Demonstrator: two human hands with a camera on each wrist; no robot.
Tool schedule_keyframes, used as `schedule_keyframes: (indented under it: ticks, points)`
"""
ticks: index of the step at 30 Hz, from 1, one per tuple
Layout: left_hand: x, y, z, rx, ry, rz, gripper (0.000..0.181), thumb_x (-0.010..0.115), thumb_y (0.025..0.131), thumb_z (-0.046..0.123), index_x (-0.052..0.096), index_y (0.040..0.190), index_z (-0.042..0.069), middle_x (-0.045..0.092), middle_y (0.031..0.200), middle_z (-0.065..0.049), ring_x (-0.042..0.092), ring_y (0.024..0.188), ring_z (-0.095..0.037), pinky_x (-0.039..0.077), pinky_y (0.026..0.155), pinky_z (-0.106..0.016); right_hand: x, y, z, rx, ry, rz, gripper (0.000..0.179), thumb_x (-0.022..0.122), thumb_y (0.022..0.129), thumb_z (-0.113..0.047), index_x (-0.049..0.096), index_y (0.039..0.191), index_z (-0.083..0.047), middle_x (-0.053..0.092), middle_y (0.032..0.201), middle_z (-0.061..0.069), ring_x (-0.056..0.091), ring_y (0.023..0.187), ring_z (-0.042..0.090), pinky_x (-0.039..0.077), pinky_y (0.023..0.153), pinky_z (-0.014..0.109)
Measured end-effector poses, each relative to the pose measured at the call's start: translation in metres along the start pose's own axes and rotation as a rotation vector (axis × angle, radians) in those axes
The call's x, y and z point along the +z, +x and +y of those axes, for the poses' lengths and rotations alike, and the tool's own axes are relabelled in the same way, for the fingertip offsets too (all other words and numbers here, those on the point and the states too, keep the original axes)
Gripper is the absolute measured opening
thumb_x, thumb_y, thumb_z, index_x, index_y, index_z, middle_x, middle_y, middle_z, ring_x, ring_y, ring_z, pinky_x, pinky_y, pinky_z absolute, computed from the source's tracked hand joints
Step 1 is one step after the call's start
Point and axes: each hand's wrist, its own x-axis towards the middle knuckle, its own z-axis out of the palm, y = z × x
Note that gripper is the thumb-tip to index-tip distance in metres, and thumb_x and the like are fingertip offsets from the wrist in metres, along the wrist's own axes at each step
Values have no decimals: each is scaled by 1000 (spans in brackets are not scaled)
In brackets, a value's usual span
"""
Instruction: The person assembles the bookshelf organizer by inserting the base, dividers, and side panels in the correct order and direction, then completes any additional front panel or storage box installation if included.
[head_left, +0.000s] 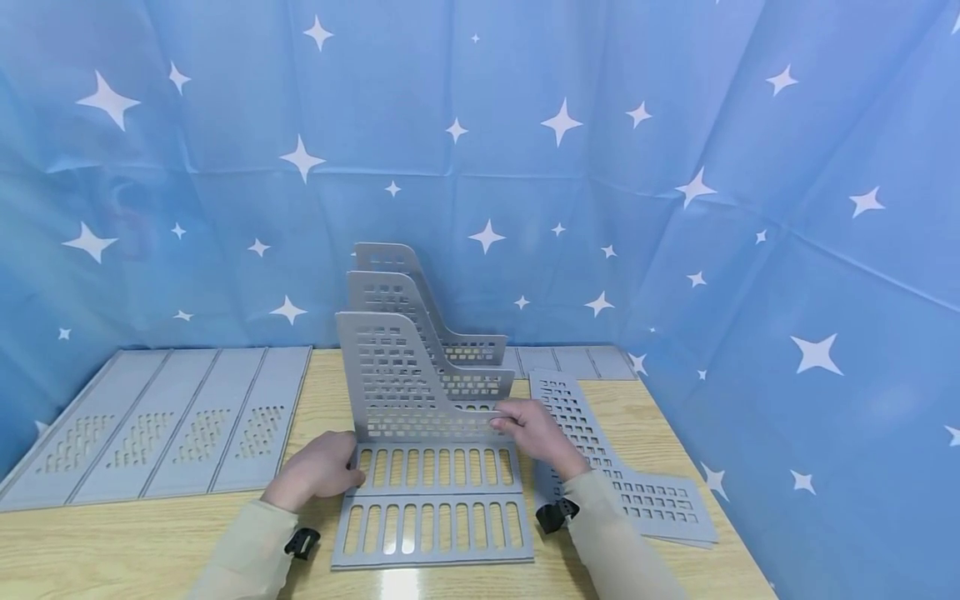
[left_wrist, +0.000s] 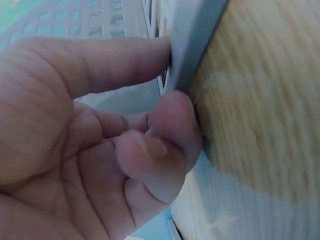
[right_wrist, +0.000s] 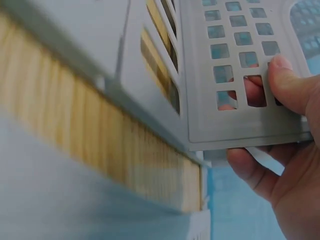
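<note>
A grey slotted base panel (head_left: 432, 492) of a file rack lies flat on the table. Across it stand three upright grey dividers, each with a tall back and a low front; the nearest divider (head_left: 390, 375) has rows of small rectangular holes. My left hand (head_left: 318, 468) pinches the left edge of the base panel, whose grey edge (left_wrist: 192, 37) shows between thumb and fingers in the left wrist view. With thumb on the near face and fingers behind, my right hand (head_left: 538, 432) grips the low right end of the nearest divider, also seen as a perforated panel (right_wrist: 215, 127) up close.
On the left lies a wide grey folded panel (head_left: 183, 425) with patches of holes. Loose perforated dividers (head_left: 652, 500) are stacked flat at the right, under my right forearm. Another grey panel (head_left: 577, 362) lies at the back, before a blue star-printed curtain (head_left: 480, 125).
</note>
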Motion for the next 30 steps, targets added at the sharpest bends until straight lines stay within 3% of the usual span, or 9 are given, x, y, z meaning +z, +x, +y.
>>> schedule_keyframes:
  ticks: [10,15,19,21,24,26,30]
  points:
    - [-1,-1,-7,7,8,13,15,77,86,9,64,86,3,52,66,-5,43,55,-19,35,53,-32,12,8,-5,-36,-51,29,42,63,101,-10,36,71,-17,29,70,-9,22,59,2,32,62,27]
    - [0,-1,-7,-10,15,33,10,70,87,4,62,82,1,47,64,-4,41,53,-18,34,51,-31,15,13,-8,-25,-69,44,41,64,100,-10,37,70,-16,29,70,-8,22,60,3,32,63,26]
    - [5,1,-3,-65,-8,73,23,62,87,-1,50,69,9,40,60,-1,37,50,-15,32,46,-28,14,16,-10,44,-56,33,38,63,102,-12,40,72,-15,33,71,-6,27,61,5,33,63,26]
    - [7,2,-1,-95,-24,96,25,61,86,-2,49,68,10,40,58,0,36,49,-14,32,46,-27,13,16,-11,97,-32,38,27,64,102,-13,52,77,-14,46,75,-6,41,65,6,40,65,28]
    - [9,4,1,-125,-51,122,28,63,86,-1,48,66,11,38,56,1,34,47,-13,32,45,-26,6,14,-8,209,30,50,5,69,100,-18,69,100,-13,65,96,-1,63,85,14,52,75,35]
    - [10,5,1,-134,-65,133,34,63,87,0,45,61,13,34,53,3,31,45,-11,29,44,-25,-5,8,-3,278,63,54,21,71,100,-21,71,117,-9,69,112,5,67,102,23,56,84,41]
    - [9,6,1,-133,-84,170,41,60,88,-2,40,57,16,29,50,6,30,43,-9,28,42,-23,-36,-11,10,383,3,43,38,72,99,-23,65,128,0,67,121,15,65,109,31,55,91,47]
